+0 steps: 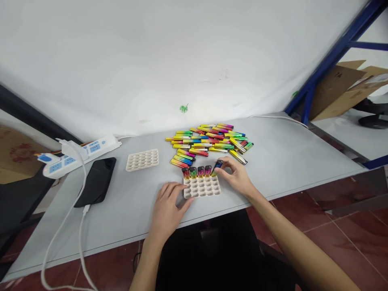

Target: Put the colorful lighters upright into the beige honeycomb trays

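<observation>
A cream tray [202, 187] with rows of slots lies near the table's front edge. Along its back row several lighters stand upright, among them a red one [186, 173], a green one [193, 173] and a pink one [200, 172]. My left hand [167, 206] grips the tray's left side, index finger and thumb at its edge and front corner. At the right end of that row, my right hand [235, 173] pinches a blue lighter [217, 165], tilted, its black top up; its lower end is at the tray's back right slot. A pile of shiny multicoloured lighters [209, 141] lies behind the tray.
A second slotted tray [142, 159] sits to the left without lighters in it. Further left are a black phone [97, 182] on a white cable and a power strip [81, 155]. A white wall [182, 60] rises behind the table; cardboard boxes [342, 89] stand at right.
</observation>
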`<state>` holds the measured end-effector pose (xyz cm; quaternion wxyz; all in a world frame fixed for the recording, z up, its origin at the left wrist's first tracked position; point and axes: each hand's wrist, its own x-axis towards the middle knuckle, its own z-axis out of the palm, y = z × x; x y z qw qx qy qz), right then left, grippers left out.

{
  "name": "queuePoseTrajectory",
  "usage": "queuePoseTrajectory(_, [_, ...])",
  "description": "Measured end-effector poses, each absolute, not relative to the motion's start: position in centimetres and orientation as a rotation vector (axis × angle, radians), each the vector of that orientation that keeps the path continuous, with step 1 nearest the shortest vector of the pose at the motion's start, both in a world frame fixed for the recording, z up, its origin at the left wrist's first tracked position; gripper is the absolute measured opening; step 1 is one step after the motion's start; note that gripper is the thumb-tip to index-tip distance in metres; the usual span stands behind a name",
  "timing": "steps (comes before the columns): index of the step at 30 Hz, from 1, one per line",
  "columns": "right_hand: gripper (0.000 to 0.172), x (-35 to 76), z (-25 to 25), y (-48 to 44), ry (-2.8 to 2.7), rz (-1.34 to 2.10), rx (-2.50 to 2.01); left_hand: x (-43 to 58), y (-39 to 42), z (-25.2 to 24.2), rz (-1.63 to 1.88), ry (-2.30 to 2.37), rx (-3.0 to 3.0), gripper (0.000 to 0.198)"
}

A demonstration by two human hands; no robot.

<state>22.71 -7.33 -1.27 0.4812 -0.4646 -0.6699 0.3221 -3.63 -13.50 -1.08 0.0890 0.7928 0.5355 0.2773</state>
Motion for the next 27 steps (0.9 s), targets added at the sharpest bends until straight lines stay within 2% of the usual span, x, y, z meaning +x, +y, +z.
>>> queuePoseTrajectory(8, [0.031, 22.7, -0.8, -7.6, -1.816, 0.769, -1.15, -3.6, -13.6, -1.0, 0.815, 1.597, 2.348, 0.024])
queuePoseTrajectory(13, [0.051, 23.0, -1.1, -6.5, -1.55, 0.799, -1.283, -3.7, -13.6, -1.1, 0.84, 1.588, 2.35, 0.024])
queuePoseTrajectory(17, [0.032, 22.6, -1.4, -4.1, -1.751, 0.55, -1.419, -3.6, -13.5, -1.0, 0.828, 1.584, 2.349, 0.024])
queuePoseTrajectory(22, [0.036, 21.0, -1.3, -2.1, -2.051, 0.249, -1.583, -3.6, -13.6, -0.9, 0.814, 1.586, 2.342, 0.024])
queuePoseTrajectory(27, [0.025, 20.7, -1.6, -2.5, -2.042, 0.183, -1.601, -3.6, -13.6, -1.0, 0.842, 1.586, 2.351, 0.023])
